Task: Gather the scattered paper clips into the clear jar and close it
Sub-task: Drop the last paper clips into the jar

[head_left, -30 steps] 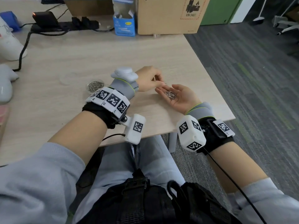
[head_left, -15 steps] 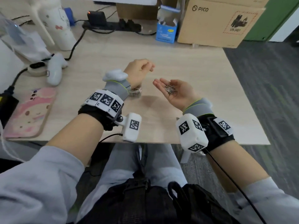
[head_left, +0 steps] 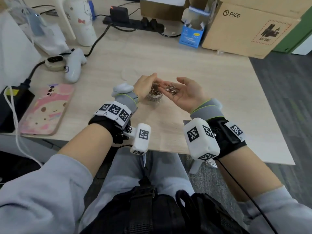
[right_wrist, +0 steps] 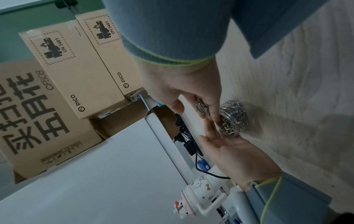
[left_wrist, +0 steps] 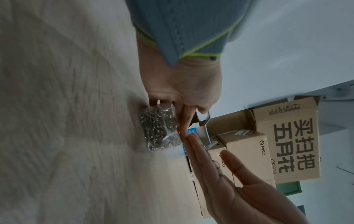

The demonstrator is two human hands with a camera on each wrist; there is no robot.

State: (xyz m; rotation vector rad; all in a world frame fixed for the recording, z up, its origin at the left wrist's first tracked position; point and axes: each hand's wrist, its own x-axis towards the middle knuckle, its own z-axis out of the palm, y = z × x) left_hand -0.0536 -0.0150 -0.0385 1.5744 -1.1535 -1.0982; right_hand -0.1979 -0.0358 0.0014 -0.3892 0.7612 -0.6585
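Note:
The clear jar [head_left: 154,96] stands on the wooden desk [head_left: 211,92], nearly full of silver paper clips. My right hand [head_left: 175,83] is palm up and tilted toward the jar's mouth, with a small heap of paper clips [head_left: 171,89] lying on its fingers. My left hand [head_left: 152,80] stands against the jar's far left side, fingers straight and meeting the right fingertips over the opening. The right wrist view shows the clip heap [right_wrist: 202,107] just beside the jar [right_wrist: 232,119]. The left wrist view shows the jar [left_wrist: 160,130] below my left fingers [left_wrist: 184,118].
The jar's clear lid [head_left: 129,75] lies just behind the hands. A white controller [head_left: 74,65] and a pink phone case [head_left: 45,108] lie to the left. A blue box [head_left: 191,36], a PICO carton [head_left: 249,26] and a power strip [head_left: 133,24] line the back.
Both hands moved left from the desk's right part to the jar. The right palm with its clips now tilts at the jar's mouth, and the left hand has opened beside it.

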